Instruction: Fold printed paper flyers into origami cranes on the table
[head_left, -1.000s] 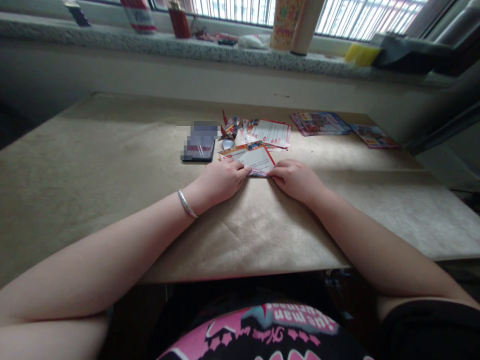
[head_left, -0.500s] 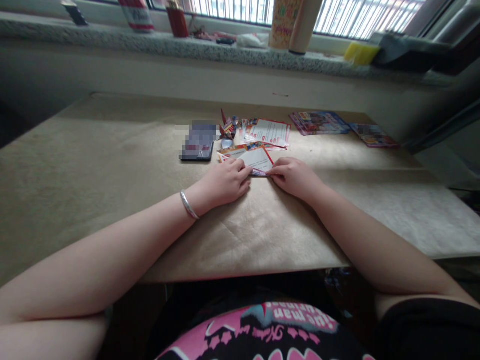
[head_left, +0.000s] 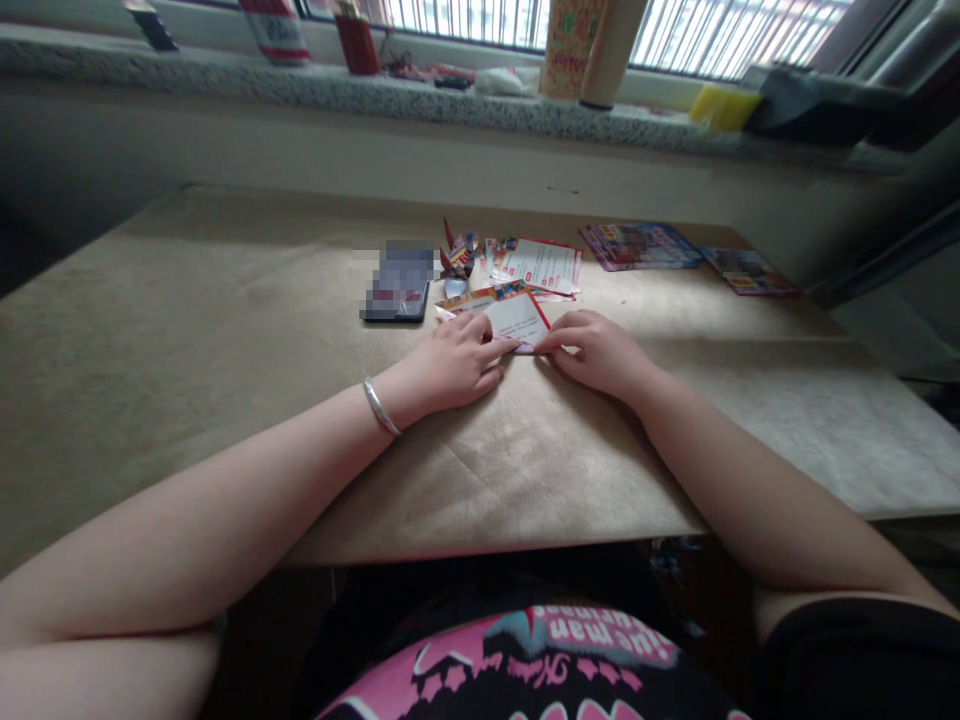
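A printed paper sheet, white with a red and orange border, lies on the brown table. My left hand, with a silver bangle on its wrist, pinches the sheet's near edge with closed fingers. From the right, my right hand pinches the same near edge, its fingers curled. The fingertips of both hands almost meet at the sheet's folded near corner. A dark phone lies just beyond my left hand.
More printed sheets and small folded paper pieces lie beyond the held sheet. Colourful leaflets and another leaflet sit at the far right. Cups and bottles stand on the stone windowsill.
Both hands have crept slightly forward and closer together along the sheet's near edge. The sheet itself has barely shifted.
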